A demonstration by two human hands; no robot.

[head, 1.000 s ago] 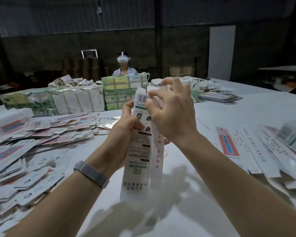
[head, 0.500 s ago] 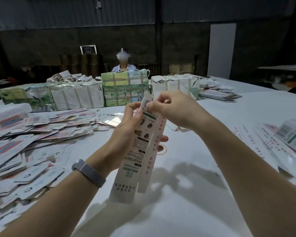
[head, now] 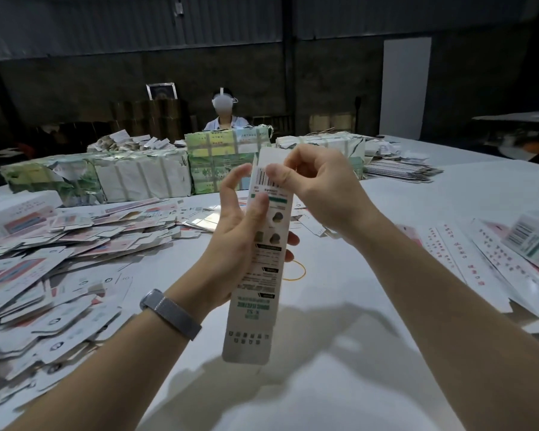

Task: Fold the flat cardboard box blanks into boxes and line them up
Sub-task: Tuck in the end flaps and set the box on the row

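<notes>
Two hands (head: 240, 231), one box (head: 259, 275), perhaps four wrapped bundles (head: 143, 178).

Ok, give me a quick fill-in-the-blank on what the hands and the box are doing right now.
1. The left hand grips the long box around its ____.
2. The right hand pinches the box's ____ end.
3. A yellow rubber band lies on the ____.
4. The watch is on the ____ wrist.

Missing: middle; top; table; left

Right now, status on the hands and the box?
Left hand grips the box mid-length, held upright. Right hand pinches its top flap. Nothing in the way; rubber band lies on the table behind.
</notes>
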